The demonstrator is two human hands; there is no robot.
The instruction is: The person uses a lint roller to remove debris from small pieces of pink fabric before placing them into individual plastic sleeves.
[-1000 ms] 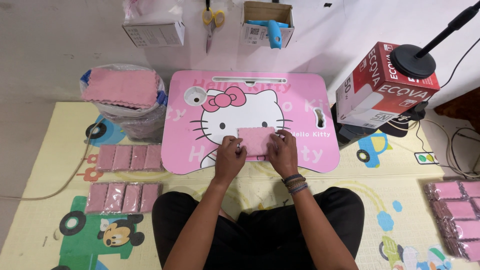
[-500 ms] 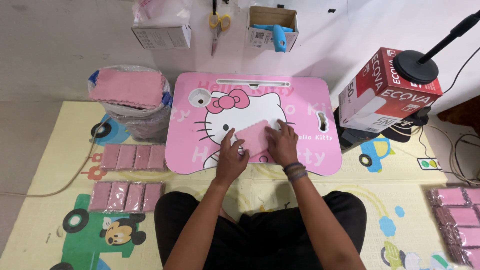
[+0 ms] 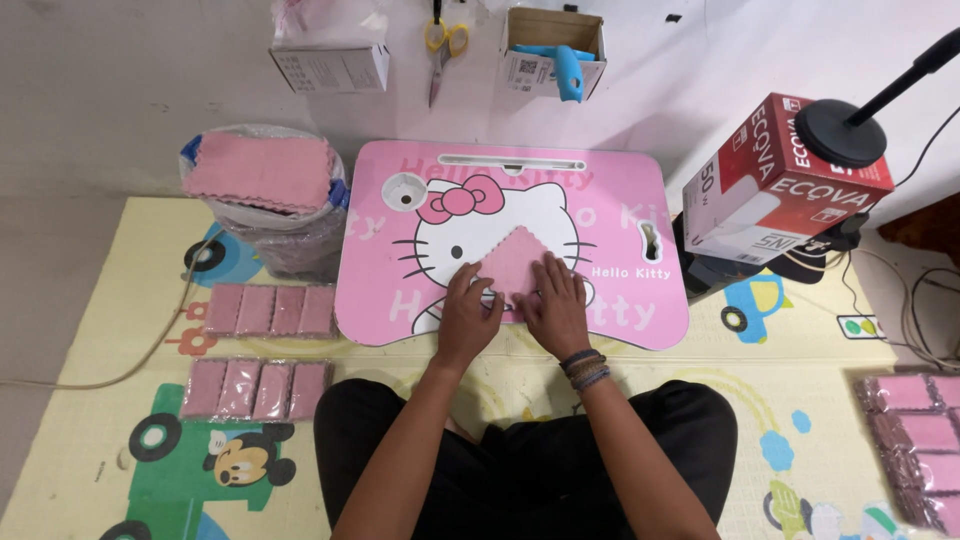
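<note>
both hands flat on a small pink scalloped cloth (image 3: 512, 262)

our left hand (image 3: 467, 318) at 7 o'clock and right hand (image 3: 553, 310) at 5 press open-palmed, gripping nothing, pinning it to the pink cartoon-cat lap desk (image 3: 620, 200).

Pink cloth (image 3: 511, 262), corner-up on lap desk (image 3: 620, 200)

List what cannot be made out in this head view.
- Lower part of the small pink scalloped cloth: covered by the left hand and right hand.
- Stack of wrapped pink cloth packs: cut off by the right edge.
- Yellow-handled scissors: handles cropped by the top edge.
</note>
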